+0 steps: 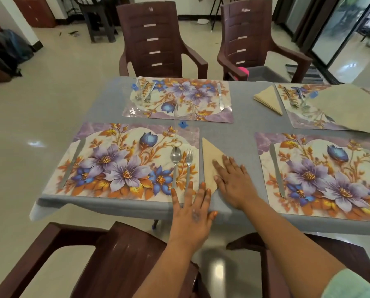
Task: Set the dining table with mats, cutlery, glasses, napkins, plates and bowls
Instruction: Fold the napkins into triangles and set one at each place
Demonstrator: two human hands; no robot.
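Note:
A beige napkin [210,160] folded into a triangle lies on the grey tablecloth just right of the near-left floral mat [119,160]. My right hand [233,181] lies flat on the napkin's lower part, fingers straight. My left hand [192,211] rests flat at the table's front edge, fingertips on the mat's corner beside the napkin. On this mat lie a spoon [175,160], a fork [188,166] and a knife [72,164]. A clear glass [183,121] stands at its far edge.
Three more floral mats carry cutlery: far left [179,100], near right [321,175], far right [304,110]. A second folded napkin [269,100] lies by the far-right mat, with loose beige cloth [347,106] over it. Brown chairs [156,39] surround the table.

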